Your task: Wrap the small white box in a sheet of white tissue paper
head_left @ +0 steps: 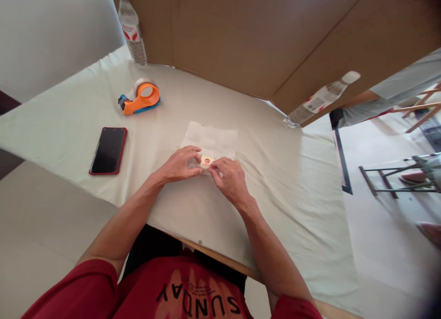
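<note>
My left hand (181, 164) and my right hand (230, 179) meet at the middle of the table, fingers pinched on a small pale packet (206, 161) with a red dot on it. The packet lies at the near edge of a white sheet of paper (212, 139) spread flat on the pale cloth (282, 181). Both hands rest on the cloth, thumbs and fingertips closed on the packet's two ends.
A black phone in a red case (109, 150) lies left of my hands. An orange tape dispenser (142, 97) sits further back. Two clear water bottles (131, 27) (320, 100) flank a big brown cardboard sheet (262, 39). Another person's sleeve (403, 87) and chairs are at the right.
</note>
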### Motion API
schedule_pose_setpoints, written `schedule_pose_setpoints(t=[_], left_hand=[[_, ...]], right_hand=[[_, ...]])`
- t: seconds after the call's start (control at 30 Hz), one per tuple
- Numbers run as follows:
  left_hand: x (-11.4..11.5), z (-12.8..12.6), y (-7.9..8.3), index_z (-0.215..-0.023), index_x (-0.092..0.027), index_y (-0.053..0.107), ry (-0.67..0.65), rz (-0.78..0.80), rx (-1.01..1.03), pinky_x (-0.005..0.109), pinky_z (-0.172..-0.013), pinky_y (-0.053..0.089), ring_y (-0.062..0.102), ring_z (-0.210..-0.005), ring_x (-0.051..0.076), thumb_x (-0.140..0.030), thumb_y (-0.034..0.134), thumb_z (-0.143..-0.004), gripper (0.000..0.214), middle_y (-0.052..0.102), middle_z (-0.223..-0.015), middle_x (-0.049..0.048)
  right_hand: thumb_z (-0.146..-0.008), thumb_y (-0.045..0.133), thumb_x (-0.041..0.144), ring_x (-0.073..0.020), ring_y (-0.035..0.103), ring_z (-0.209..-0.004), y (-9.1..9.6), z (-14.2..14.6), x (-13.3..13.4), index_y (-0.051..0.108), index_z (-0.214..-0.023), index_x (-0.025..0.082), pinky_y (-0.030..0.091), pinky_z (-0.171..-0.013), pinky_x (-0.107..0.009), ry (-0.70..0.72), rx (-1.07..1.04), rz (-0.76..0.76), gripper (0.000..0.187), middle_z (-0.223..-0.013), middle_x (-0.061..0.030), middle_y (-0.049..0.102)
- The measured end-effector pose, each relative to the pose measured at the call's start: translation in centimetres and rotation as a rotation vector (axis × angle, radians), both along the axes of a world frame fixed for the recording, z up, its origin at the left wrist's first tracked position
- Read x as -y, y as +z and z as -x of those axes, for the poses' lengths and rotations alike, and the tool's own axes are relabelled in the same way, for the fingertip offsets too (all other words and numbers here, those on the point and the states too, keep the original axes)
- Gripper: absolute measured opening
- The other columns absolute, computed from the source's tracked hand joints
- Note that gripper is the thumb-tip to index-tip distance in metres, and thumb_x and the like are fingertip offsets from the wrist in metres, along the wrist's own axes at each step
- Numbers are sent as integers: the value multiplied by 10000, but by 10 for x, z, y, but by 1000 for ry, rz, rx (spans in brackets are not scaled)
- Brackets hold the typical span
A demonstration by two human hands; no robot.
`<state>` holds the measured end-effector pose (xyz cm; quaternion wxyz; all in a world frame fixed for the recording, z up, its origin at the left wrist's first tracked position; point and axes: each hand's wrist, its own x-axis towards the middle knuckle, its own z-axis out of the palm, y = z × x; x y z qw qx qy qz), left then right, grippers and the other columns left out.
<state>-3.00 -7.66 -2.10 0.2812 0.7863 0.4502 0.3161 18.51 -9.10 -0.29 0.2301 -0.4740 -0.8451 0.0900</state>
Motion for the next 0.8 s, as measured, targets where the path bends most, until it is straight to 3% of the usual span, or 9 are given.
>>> schedule_pose_setpoints(t=[0.2,0.33,0.57,0.8], left_hand=[[4,-10,-2,-812,-196,642,13,12,109,375,-945,545,643,-1178,241,-270,602,-863,99,675,-1267,121],[3,-12,-4,-794,-197,641,32,26,162,383,-998,514,658,-1153,230,-294,619,-850,115,684,-1268,117],[3,-13,0,-775,-186,652,94,136,213,310,-850,540,674,-1088,224,-329,606,-852,169,716,-1204,100],[2,-15,0,-726,-185,663,110,199,268,324,-888,511,686,-1010,215,-368,606,-820,213,747,-1092,91]], right_hand=[[-922,571,249,-244,652,-1071,6,-2,-19,664,-867,219,455,-898,-383,53,-160,133,112,-1192,-102,694],[-909,583,276,-225,678,-982,5,0,-28,649,-823,229,477,-893,-379,50,-216,245,118,-1074,-70,737],[-909,585,296,-219,685,-1015,-1,2,-24,652,-803,225,479,-938,-363,37,-331,271,144,-1056,-69,750],[-876,605,280,-208,692,-920,-5,3,-25,675,-819,215,495,-886,-340,19,-366,278,111,-949,-59,758]])
